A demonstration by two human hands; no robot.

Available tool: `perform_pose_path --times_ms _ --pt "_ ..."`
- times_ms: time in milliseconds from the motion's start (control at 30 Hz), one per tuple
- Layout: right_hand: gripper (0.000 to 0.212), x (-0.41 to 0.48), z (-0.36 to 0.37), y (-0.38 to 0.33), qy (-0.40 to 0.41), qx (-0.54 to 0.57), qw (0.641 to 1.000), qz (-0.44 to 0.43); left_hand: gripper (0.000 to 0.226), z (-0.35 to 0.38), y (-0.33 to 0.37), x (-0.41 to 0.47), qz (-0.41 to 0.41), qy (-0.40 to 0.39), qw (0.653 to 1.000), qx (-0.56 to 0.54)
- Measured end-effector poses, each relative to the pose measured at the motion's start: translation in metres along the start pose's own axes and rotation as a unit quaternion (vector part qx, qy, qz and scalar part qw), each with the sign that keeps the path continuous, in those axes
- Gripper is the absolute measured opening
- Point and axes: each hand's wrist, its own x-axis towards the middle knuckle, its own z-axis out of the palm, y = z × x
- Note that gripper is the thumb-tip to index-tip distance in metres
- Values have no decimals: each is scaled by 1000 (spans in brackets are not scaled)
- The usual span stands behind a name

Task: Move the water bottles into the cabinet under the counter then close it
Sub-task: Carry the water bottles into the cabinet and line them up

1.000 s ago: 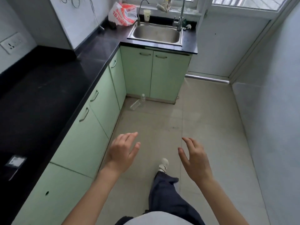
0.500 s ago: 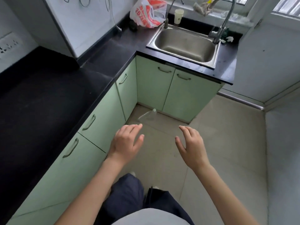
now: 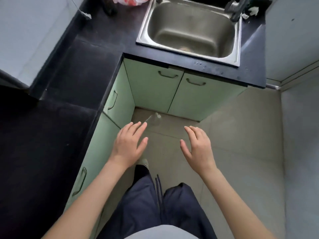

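A clear plastic water bottle (image 3: 154,119) with a white cap lies on the floor in the corner where the two runs of green cabinets meet. The two cabinet doors under the sink (image 3: 156,88) are shut, each with a curved handle. My left hand (image 3: 129,144) hovers with relaxed fingers just short of the bottle, holding nothing. My right hand (image 3: 197,146) hovers beside it, fingers spread and empty. Both hands are in the air above the floor tiles.
A black L-shaped counter (image 3: 72,87) runs along the left and back. A steel sink (image 3: 189,28) with a tap sits in it, and a red and white bag (image 3: 127,0) lies at the back. Grey walls close the right side. My legs in dark trousers stand below.
I have walked toward the sink corner, so the cabinets and bottle are much nearer. Both hands stay raised and empty, now almost over the bottle.
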Motion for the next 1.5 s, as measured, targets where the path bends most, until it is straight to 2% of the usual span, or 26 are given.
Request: perform_pose_path --times_ms 167,300,467,733,900,1100,1200,1333,1500 --pt "65 70 42 25 -3 -7 1000 24 58 40 -34 85 -9 -9 1000 -18" --pt "75 114 125 74 -44 5 998 44 59 120 -70 134 -42 3 999 -31" --pt "83 159 289 163 -89 21 994 51 66 279 -149 179 -88 -23 996 -16" --pt "87 206 555 295 -99 58 993 9 75 555 -287 245 -73 0 997 1" --pt "91 241 673 345 -89 127 988 3 87 673 -341 285 -62 -3 998 19" --pt "87 273 732 355 -64 228 971 -4 93 721 -366 309 -78 -35 993 78" --pt "80 281 741 351 -71 299 951 28 84 724 -370 317 -95 -37 992 78" --pt "72 276 743 348 -49 346 935 66 61 718 -372 316 -120 -9 993 -10" --pt "70 245 714 337 -61 353 926 122 58 698 -350 282 -180 54 974 -123"
